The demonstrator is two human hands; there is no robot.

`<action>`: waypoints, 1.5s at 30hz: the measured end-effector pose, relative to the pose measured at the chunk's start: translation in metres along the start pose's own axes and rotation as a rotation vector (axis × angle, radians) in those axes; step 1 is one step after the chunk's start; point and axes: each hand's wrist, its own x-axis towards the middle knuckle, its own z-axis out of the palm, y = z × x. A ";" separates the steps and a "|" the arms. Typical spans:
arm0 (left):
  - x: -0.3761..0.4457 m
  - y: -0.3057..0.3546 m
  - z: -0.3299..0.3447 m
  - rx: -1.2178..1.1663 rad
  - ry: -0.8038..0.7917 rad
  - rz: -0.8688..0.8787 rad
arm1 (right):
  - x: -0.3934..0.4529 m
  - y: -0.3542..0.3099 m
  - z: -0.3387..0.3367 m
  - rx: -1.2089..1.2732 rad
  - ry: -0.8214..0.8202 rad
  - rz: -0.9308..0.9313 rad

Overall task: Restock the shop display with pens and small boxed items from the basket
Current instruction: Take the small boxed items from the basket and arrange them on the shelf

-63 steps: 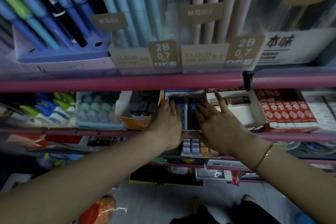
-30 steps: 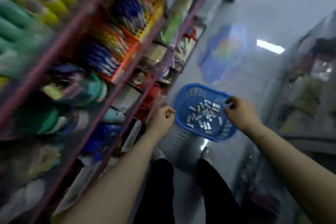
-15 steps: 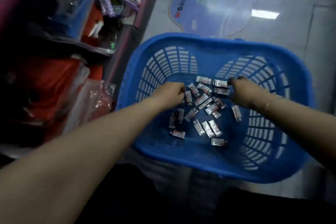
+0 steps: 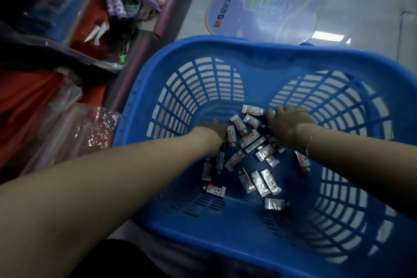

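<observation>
**Both hands down in the blue basket**

The blue basket (image 4: 259, 56) sits on the floor, with the shop shelf (image 4: 67, 52) to its left. Small boxed items (image 4: 259, 184) lie scattered across the basket's bottom. The right hand (image 4: 287, 128) reaches into the heap's far side, fingers curled onto the boxes. The left hand (image 4: 212, 132) rests at the heap's left edge; whether its fingers pinch anything cannot be told.

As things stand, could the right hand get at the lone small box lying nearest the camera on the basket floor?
Probably yes. The right hand is already down inside the blue basket, among the small boxes. The lone box lies uncovered on the open basket floor, with nothing over it.
</observation>
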 end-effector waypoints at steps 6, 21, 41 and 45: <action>0.013 -0.001 0.012 0.162 0.069 -0.040 | 0.017 -0.013 0.009 0.072 0.015 0.048; 0.035 -0.001 -0.002 -0.643 0.060 -0.216 | 0.010 -0.004 0.040 0.399 -0.179 0.184; 0.045 0.019 0.012 -0.697 0.047 -0.114 | 0.008 0.000 0.027 0.620 -0.199 0.292; 0.045 0.022 0.011 -0.628 0.080 -0.159 | 0.009 0.002 0.020 0.549 -0.116 0.235</action>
